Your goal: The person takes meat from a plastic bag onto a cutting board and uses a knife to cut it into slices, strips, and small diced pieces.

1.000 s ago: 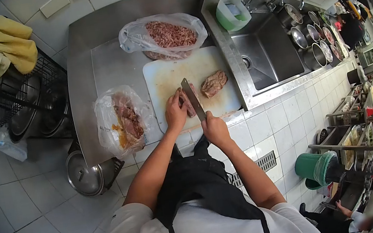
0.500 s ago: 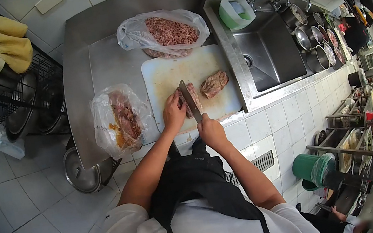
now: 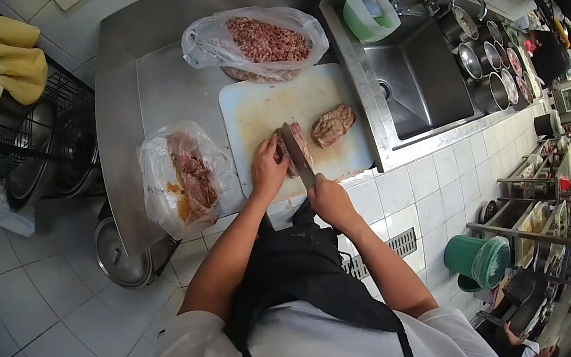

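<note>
My right hand is wrapped round the handle of a knife with a broad blade. The blade lies over a piece of meat on the white cutting board. With bent fingers, my left hand grips that meat just left of the blade; the fingertips are partly hidden. A second chunk of meat rests on the board to the right. Behind the board sits a plastic bag of diced meat. Another open bag holds larger meat pieces to the left.
A steel sink adjoins the counter on the right, with a green container at its back corner. Several metal pots stand beyond it. A wire rack with a yellow cloth is at left. Another person appears at lower right.
The view has shifted slightly. The knife stays over the same piece of meat, its blade a little more to the right, and my left hand still grips the meat.
</note>
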